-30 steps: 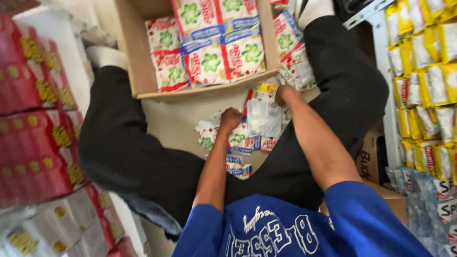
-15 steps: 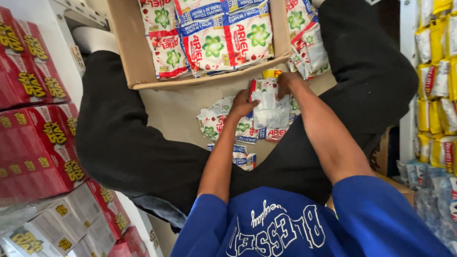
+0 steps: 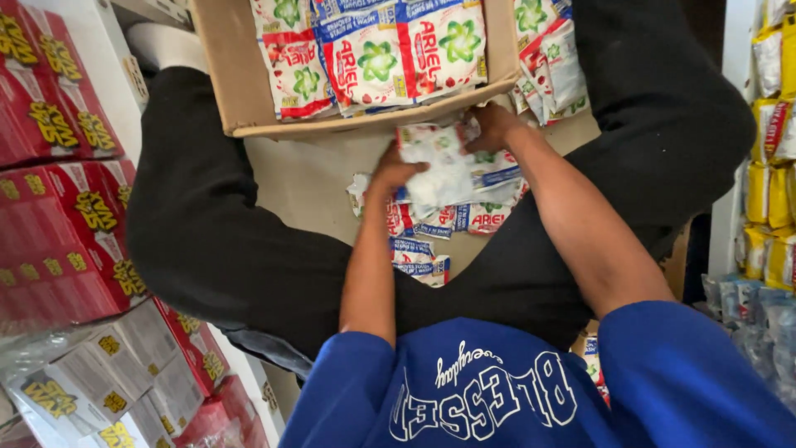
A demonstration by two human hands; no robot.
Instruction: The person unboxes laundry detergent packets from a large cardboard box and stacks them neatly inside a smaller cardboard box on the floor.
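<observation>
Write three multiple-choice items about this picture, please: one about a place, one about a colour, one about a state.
1. Where is the open cardboard box?
A. Between the person's legs, beyond the hands
B. On the shelf at the picture's right
C. Behind the person

2. What colour are the cartons stacked at the picture's left?
A. Green
B. Red
C. Black

3. What is the state of the two hands?
A. Both empty and apart
B. Only one touches anything
C. Both hold a bundle of sachets

Answers:
1. A, because the box lies on the floor between the dark trouser legs, just past the hands.
2. B, because the cartons are red with yellow print.
3. C, because the left hand and the right hand close on the same white bundle of sachets from both sides, above loose sachets on the floor.
</observation>
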